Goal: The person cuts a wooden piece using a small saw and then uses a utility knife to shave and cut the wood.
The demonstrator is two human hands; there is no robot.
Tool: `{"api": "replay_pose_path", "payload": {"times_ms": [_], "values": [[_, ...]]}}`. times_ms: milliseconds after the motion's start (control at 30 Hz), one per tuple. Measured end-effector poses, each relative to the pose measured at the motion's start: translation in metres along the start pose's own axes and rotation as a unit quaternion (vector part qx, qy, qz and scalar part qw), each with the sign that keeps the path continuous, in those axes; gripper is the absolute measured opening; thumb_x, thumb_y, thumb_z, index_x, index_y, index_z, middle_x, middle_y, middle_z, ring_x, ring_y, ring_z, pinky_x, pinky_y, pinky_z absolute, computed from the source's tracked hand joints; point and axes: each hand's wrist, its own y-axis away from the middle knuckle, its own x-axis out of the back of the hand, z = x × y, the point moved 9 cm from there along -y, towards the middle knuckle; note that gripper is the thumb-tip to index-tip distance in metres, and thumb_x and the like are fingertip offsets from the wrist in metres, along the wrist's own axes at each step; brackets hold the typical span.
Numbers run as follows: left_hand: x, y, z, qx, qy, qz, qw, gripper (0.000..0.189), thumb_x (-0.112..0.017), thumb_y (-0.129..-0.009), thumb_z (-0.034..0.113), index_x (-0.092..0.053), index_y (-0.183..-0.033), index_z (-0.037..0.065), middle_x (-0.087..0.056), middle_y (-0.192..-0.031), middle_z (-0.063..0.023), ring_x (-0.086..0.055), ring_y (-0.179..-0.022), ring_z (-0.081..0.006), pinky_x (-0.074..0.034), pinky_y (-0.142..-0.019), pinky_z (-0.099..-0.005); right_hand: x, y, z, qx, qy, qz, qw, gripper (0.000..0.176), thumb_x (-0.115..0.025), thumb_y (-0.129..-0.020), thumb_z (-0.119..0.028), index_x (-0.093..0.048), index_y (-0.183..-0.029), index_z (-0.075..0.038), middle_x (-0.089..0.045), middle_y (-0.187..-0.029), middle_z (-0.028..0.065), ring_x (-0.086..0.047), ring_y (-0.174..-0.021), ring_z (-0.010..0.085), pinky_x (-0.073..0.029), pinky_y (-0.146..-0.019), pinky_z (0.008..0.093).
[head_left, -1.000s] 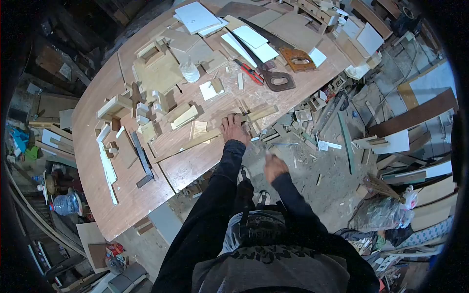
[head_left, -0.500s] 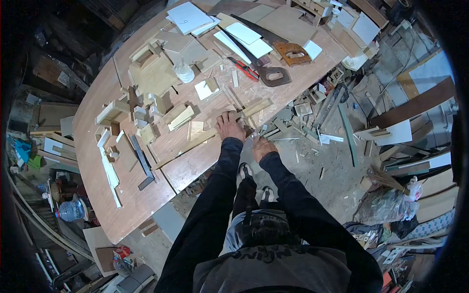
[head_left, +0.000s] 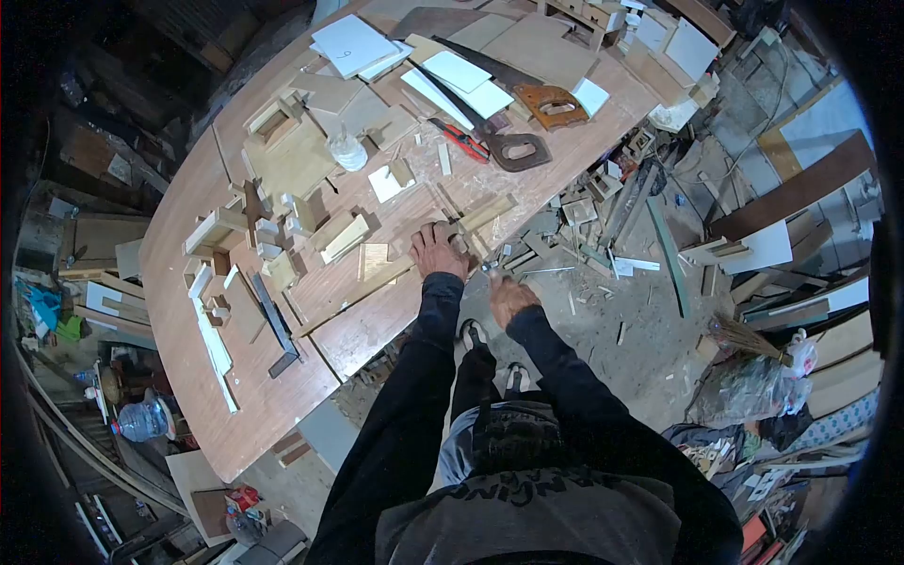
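My left hand presses down on a long wooden strip near the table's front edge, its fingers curled over the wood. Just off that edge, my right hand is closed around a small hand tool. Only a shiny metal end of it shows; its kind I cannot make out. Past my left hand lies another piece of the wooden strip, running toward the right; whether the two are joined is hidden. A small white board with a wooden block lies beyond my fingers.
Two handsaws, one with a brown handle and one with a dark handle, lie at the far right beside red pliers. A clear jar, wooden blocks and a dark square occupy the table. Offcuts litter the floor.
My right hand has drawn back slightly, down and right from the table edge, with the tool's metal end showing more. My left hand stays on the strip. The whole view has shifted a little.
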Motion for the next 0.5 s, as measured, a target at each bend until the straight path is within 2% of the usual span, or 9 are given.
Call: {"api": "replay_pose_path", "payload": {"times_ms": [33,100,167,233,300,333,400,433,500], "values": [[0.002,0.000,-0.001,0.003,0.005,-0.004,1.000,0.035,-0.061,-0.069,0.015,-0.053,-0.102,0.007,-0.045,-0.109,-0.0110,-0.039,-0.104,-0.0306,-0.029,-0.089,-0.0419,0.006,0.015,-0.002,-0.002,-0.002,0.003,1.000,0.048,-0.023,-0.095,-0.034,-0.053,-0.096,0.004,-0.059,-0.088,0.0297,-0.058,-0.083,0.0438,-0.045,-0.076,0.0501],[0.004,0.001,0.001,0.004,0.016,-0.006,1.000,0.035,-0.061,-0.069,0.015,-0.053,-0.101,0.008,-0.045,-0.109,-0.0110,-0.039,-0.104,-0.0306,-0.029,-0.089,-0.0420,0.010,0.052,0.016,-0.118,-0.041,-0.054,0.991,0.031,-0.036,-0.090,-0.021,-0.053,-0.105,0.000,-0.058,-0.096,0.0224,-0.058,-0.082,0.0415,-0.047,-0.070,0.0496],[0.004,-0.001,-0.003,0.005,0.021,-0.008,1.000,0.035,-0.062,-0.069,0.015,-0.053,-0.101,0.008,-0.045,-0.109,-0.0110,-0.039,-0.104,-0.0305,-0.029,-0.089,-0.0420,0.033,0.054,0.003,-0.121,-0.034,-0.055,0.991,0.032,-0.035,-0.090,-0.022,-0.053,-0.105,0.000,-0.058,-0.095,0.0224,-0.058,-0.082,0.0414,-0.047,-0.070,0.0494],[0.000,0.000,-0.003,-0.005,0.028,0.006,1.000,0.037,-0.063,-0.066,0.014,-0.053,-0.101,0.009,-0.045,-0.109,-0.0108,-0.039,-0.104,-0.0305,-0.029,-0.089,-0.0419,0.028,0.037,0.005,-0.138,-0.030,-0.056,0.988,0.032,-0.035,-0.091,-0.023,-0.052,-0.105,0.000,-0.059,-0.093,0.0224,-0.058,-0.081,0.0413,-0.047,-0.070,0.0492],[-0.005,-0.001,-0.003,-0.002,0.010,-0.004,1.000,0.038,-0.063,-0.065,0.013,-0.053,-0.101,0.009,-0.045,-0.110,-0.0107,-0.039,-0.104,-0.0306,-0.029,-0.089,-0.0419,0.012,-0.010,-0.003,-0.071,-0.062,-0.036,0.995,0.037,-0.034,-0.092,-0.028,-0.051,-0.105,0.002,-0.060,-0.086,0.0234,-0.058,-0.080,0.0413,-0.047,-0.071,0.0484],[-0.004,0.000,-0.005,0.000,-0.012,-0.010,1.000,0.039,-0.063,-0.063,0.013,-0.053,-0.101,0.010,-0.045,-0.110,-0.0107,-0.039,-0.104,-0.0307,-0.029,-0.089,-0.0420,0.008,-0.007,-0.004,-0.071,-0.066,-0.039,0.995,0.037,-0.034,-0.092,-0.028,-0.051,-0.105,0.002,-0.060,-0.086,0.0234,-0.058,-0.080,0.0413,-0.047,-0.071,0.0484],[-0.003,0.002,-0.003,0.004,0.001,-0.004,1.000,0.040,-0.063,-0.063,0.012,-0.053,-0.101,0.009,-0.045,-0.110,-0.0108,-0.039,-0.104,-0.0307,-0.029,-0.089,-0.0420,0.015,-0.002,0.005,-0.122,-0.083,-0.010,0.989,0.049,-0.025,-0.095,-0.035,-0.054,-0.097,0.004,-0.059,-0.091,0.0284,-0.057,-0.087,0.0434,-0.044,-0.078,0.0495],[0.000,0.000,-0.003,0.003,0.012,0.002,1.000,0.041,-0.063,-0.062,0.011,-0.053,-0.101,0.009,-0.045,-0.109,-0.0109,-0.039,-0.104,-0.0308,-0.029,-0.089,-0.0420,0.014,0.005,0.006,-0.121,-0.085,-0.006,0.989,0.049,-0.025,-0.095,-0.035,-0.054,-0.097,0.004,-0.059,-0.091,0.0284,-0.057,-0.087,0.0434,-0.044,-0.078,0.0495],[0.001,0.001,0.000,0.005,0.020,-0.001,1.000,0.041,-0.063,-0.062,0.011,-0.052,-0.102,0.008,-0.045,-0.109,-0.0110,-0.039,-0.104,-0.0309,-0.029,-0.089,-0.0422,0.011,0.039,0.013,-0.099,-0.075,0.003,0.992,0.047,-0.033,-0.092,-0.036,-0.058,-0.085,0.004,-0.060,-0.082,0.0272,-0.059,-0.081,0.0396,-0.046,-0.073,0.0483]]}}
